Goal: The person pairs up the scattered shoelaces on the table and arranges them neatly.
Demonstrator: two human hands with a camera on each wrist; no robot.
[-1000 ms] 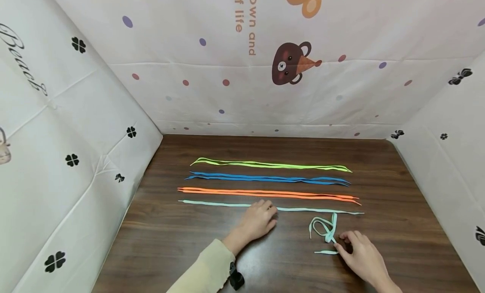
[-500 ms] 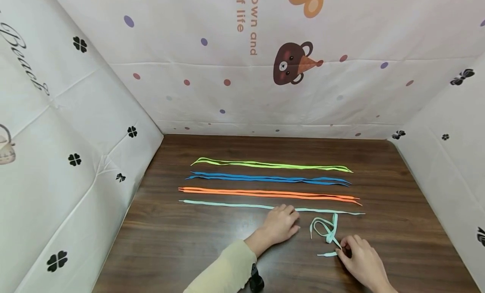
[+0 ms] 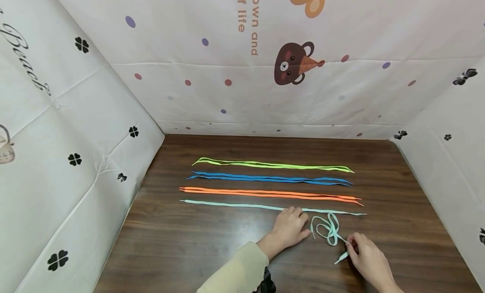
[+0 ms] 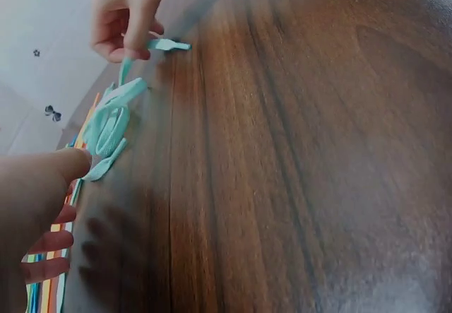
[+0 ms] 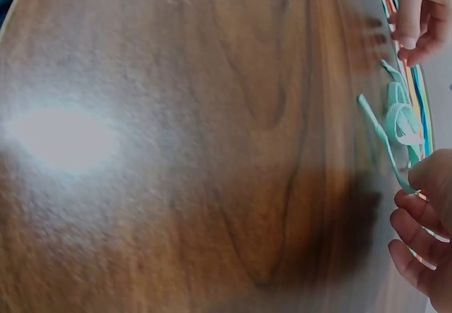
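Observation:
A mint-green shoelace lies loosely looped on the table. My right hand pinches it near one end between thumb and forefinger. The end tip sticks out past those fingers toward the table's front. My left hand is just left of the loops, fingers loosely bent and holding nothing. In the left wrist view its thumb overlaps the lace's other end. A second mint shoelace runs straight across the table behind both hands, and the left fingertips cover a short stretch of it.
Orange shoelaces, blue shoelaces and yellow-green shoelaces lie in straight rows farther back on the brown wooden table. White printed cloth walls stand around the back and sides.
My left hand has slid right along the straight mint lace to the loops. My right hand has moved slightly right, drawing its pinched lace end along; the loops have shifted and opened.

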